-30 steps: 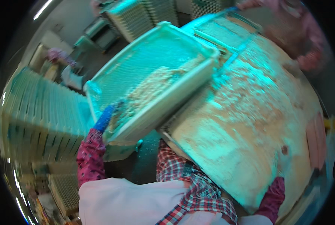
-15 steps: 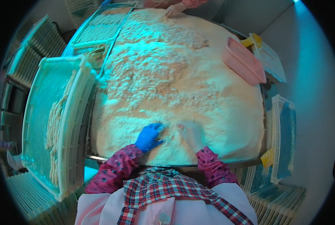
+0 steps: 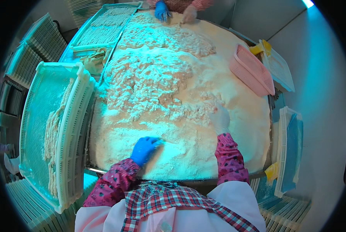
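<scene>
A broad table is covered by pale, flour-like powder (image 3: 180, 154) with heaps of powdered, lumpy pieces (image 3: 149, 73) in the middle and far left. In a blue glove, my left hand (image 3: 144, 150) rests low over the powder near the front edge; its fingers reach to the right and nothing shows in them. My right hand (image 3: 220, 119), in a whitish glove, is farther out, at the right end of the nearer heap. Motion and powder blur its fingers, so any hold on the pieces is hidden.
A stack of white mesh trays (image 3: 70, 135) carrying rope-like strips stands at left. More strips fill a tray (image 3: 103, 33) at the far left. A pink basket (image 3: 252, 69) lies on the right side. Across the table, a co-worker's gloved hands (image 3: 163, 11) touch the far edge.
My right hand has moved outward and to the right, up to the lumpy heap. The left has drawn slightly back and left. A co-worker's blue-gloved hand has come into view at the far edge.
</scene>
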A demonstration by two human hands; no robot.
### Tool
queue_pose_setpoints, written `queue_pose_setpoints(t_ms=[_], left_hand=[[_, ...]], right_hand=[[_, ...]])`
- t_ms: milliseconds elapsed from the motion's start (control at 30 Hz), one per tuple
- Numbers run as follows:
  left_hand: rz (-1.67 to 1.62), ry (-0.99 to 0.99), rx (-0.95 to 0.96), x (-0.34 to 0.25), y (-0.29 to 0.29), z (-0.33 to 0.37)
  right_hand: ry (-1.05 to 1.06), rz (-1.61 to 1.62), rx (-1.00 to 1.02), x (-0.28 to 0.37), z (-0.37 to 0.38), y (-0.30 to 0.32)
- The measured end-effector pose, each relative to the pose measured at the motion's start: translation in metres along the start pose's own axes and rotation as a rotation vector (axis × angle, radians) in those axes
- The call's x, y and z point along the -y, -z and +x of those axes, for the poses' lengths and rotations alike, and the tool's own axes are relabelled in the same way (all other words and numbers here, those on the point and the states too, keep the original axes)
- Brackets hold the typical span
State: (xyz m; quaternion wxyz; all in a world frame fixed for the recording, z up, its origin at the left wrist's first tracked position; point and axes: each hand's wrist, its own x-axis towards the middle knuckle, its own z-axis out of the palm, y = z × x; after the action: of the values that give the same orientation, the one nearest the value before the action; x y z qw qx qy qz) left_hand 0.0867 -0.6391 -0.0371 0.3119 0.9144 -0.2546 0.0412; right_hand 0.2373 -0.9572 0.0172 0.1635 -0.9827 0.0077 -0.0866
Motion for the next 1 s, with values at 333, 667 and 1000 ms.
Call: queue_pose_setpoints(t_ms=[333, 667, 1000], left_hand=[[0.071, 0.169, -0.183, 0.014, 0.019, -0.013], [0.188, 0.327, -0.246, 0.018, 0.036, -0.027], [-0.185, -0.171, 0.025, 0.019, 0.053, 0.016]], right_hand=[[-0.017, 0.349, -0.078, -0.026, 0.011, -0.013], [0.412, 0.316, 0.407, 0.033, -0.122, 0.023], [0.27, 0.336, 0.255, 0.079, -0.164, -0.022]])
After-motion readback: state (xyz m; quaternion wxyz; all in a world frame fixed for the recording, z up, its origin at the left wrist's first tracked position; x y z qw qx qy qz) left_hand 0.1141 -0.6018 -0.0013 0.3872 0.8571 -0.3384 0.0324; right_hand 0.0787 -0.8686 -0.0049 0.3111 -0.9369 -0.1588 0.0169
